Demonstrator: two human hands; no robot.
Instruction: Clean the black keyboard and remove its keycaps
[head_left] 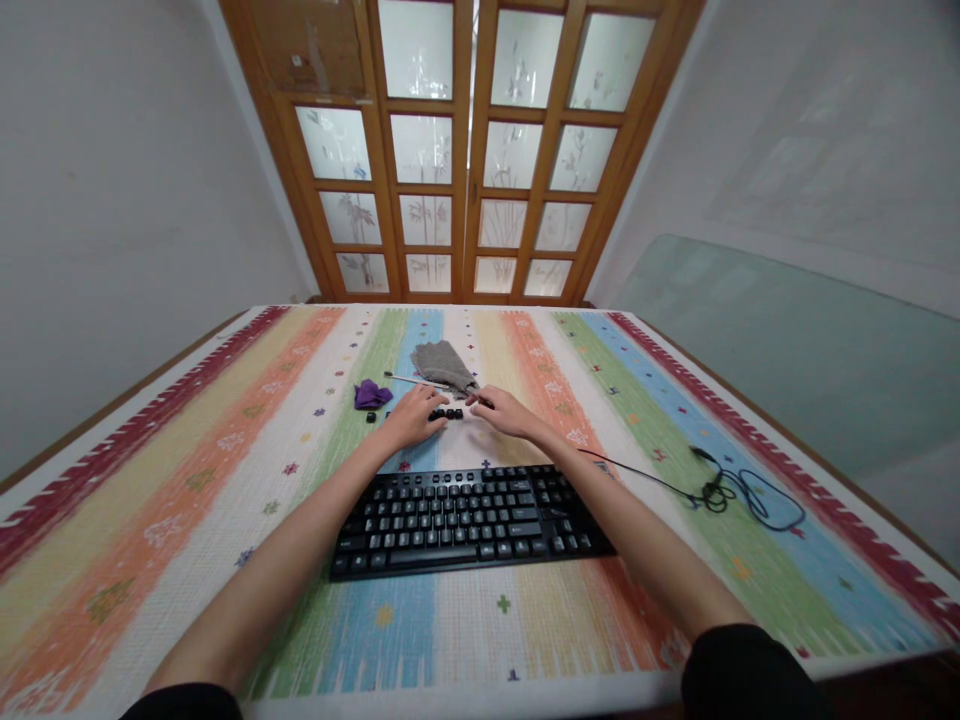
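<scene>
Beyond the black keyboard (pixel 450 520), both my hands are near a short row of loose black keycaps (pixel 454 413). My left hand (pixel 412 415) rests at the left end of the row, thumb and fingers apart around it. At the right end is my right hand (pixel 504 410), fingers drawn together beside the tip of a grey cloth (pixel 446 365). A small dark thing shows at its fingers, too small to name. Past my left hand lies a thin stick with a dark tip (pixel 405 379). A crumpled purple cloth (pixel 371 395) and a single keycap (pixel 371 417) are to its left.
The keyboard's black cable (pixel 645 468) runs right to a loose coil (pixel 750 495) on the table. A striped, patterned tablecloth (pixel 225 500) covers the table. Behind stand wooden doors with glass panes (pixel 427 220); a pale green glass-like panel (pixel 787 340) is at the right.
</scene>
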